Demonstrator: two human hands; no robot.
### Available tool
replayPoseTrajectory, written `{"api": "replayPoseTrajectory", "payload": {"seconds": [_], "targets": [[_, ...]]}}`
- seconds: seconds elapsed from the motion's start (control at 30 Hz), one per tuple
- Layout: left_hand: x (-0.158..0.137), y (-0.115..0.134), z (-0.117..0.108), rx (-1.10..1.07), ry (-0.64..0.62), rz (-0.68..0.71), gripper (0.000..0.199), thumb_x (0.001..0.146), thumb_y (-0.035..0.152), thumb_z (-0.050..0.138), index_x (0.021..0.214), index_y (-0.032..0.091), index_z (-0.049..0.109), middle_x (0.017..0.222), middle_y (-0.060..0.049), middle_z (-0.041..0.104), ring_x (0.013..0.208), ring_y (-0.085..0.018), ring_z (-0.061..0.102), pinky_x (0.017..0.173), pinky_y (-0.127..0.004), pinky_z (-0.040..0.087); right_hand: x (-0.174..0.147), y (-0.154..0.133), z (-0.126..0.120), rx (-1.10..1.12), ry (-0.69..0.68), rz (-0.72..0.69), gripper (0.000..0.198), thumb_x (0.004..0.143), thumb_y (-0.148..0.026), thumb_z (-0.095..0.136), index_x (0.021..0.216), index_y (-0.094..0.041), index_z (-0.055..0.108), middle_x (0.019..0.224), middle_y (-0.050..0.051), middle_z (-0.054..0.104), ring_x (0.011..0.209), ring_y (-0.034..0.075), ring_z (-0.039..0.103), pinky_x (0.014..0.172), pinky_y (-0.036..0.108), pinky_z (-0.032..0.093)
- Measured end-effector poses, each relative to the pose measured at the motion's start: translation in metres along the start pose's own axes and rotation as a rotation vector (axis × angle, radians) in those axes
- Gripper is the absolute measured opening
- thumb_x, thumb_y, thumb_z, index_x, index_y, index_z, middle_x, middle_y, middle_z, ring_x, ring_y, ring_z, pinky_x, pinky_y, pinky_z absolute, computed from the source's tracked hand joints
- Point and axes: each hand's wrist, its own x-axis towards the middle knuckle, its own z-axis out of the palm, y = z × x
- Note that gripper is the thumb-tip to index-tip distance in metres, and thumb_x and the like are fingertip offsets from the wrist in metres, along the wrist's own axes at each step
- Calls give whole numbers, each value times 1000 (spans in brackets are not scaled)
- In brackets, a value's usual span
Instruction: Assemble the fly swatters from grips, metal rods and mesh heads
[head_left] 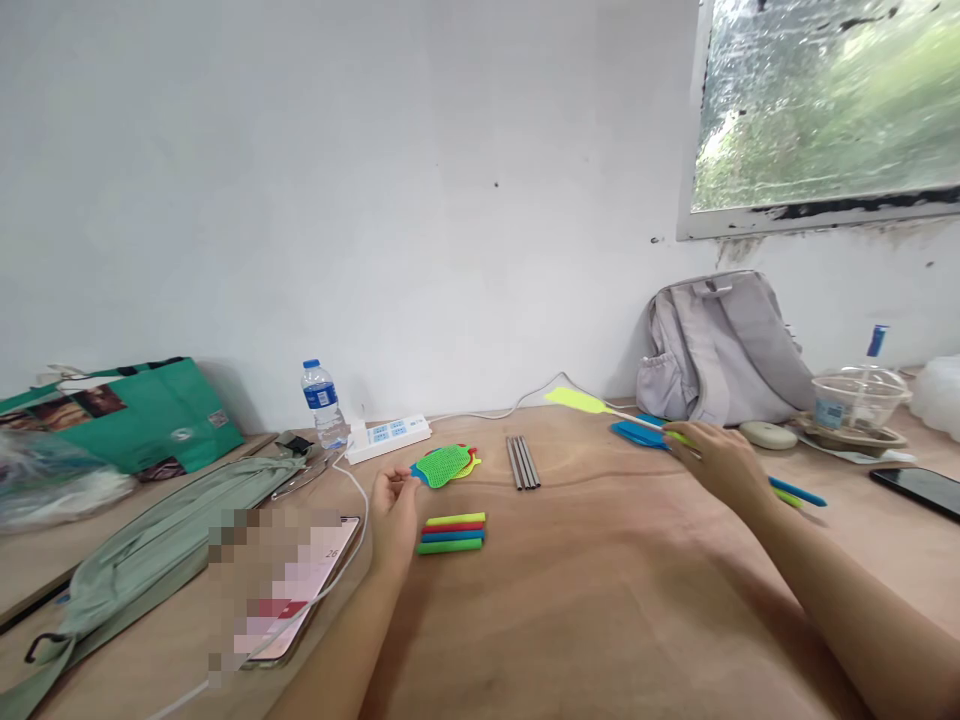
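Note:
My right hand (709, 458) is closed around the handle of a yellow fly swatter (577, 400), whose head points left above the table. Under it and partly hidden lies a blue swatter head (637, 431), and blue and yellow-green handles (796, 491) stick out past my wrist. My left hand (395, 508) pinches the edge of a blue swatter head (420, 474) in a small fanned pile. On top of that pile is a green mesh head (444, 466), with red and yellow ones peeking out. Several coloured tubes (451, 534) lie nearer me, and several metal rods (523, 463) lie right of the pile.
Against the wall stand a water bottle (324, 405), a white power strip (388, 437) and a grey backpack (716, 350). A phone with a lit screen (330, 560) and a grey-green bag (172, 540) are left. A dark phone (926, 492) and plastic cup (855, 400) are right.

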Motion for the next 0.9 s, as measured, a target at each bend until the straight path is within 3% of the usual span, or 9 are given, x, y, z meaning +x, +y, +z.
{"api": "replayPoseTrajectory", "payload": {"seconds": [0.17,0.27,0.43,0.63,0.77,0.83,0.9], "targets": [[9,-4,-8,152,43,-14,15,66,31,52,76,20,49,63,5,48,60,-12,45,58,-23,35,-18,64,9,-179,-259,446,26,74,-31,46,84,-22,68,85,16,66,65,26,59,53,34,31],[12,-7,-9,199,36,-36,14,65,31,52,74,20,49,62,5,48,57,-13,45,57,-24,35,-25,79,15,-182,-268,539,26,70,-30,49,83,-22,70,84,19,65,65,28,58,51,35,30],[13,-10,-8,328,-136,54,7,64,25,49,68,20,53,65,2,51,60,-14,46,60,-25,36,-23,78,23,-164,-308,572,32,70,-38,48,87,-22,69,86,21,64,66,31,58,52,39,31],[0,-2,-4,611,-584,315,15,62,11,46,61,20,58,72,-2,53,79,-19,49,74,-30,36,-25,86,31,-109,-327,539,27,67,-31,51,88,-24,68,84,21,64,56,27,58,47,36,30],[-8,1,-2,688,-693,324,19,62,9,45,63,20,61,76,-3,54,80,-19,50,73,-30,37,-27,85,34,-163,-285,498,26,69,-29,49,87,-23,67,83,22,64,60,32,58,48,40,32],[-8,2,-2,679,-711,307,21,61,8,45,63,20,62,75,-3,54,79,-19,51,72,-29,37,-23,72,35,-219,-168,402,28,71,-31,47,87,-18,66,86,23,62,68,35,58,53,45,34],[-7,3,-3,663,-725,288,22,60,6,45,62,19,62,72,-3,54,76,-18,51,69,-28,37,-18,46,35,-153,-45,205,29,74,-29,44,93,-16,62,91,21,61,78,32,57,62,45,38]]}}
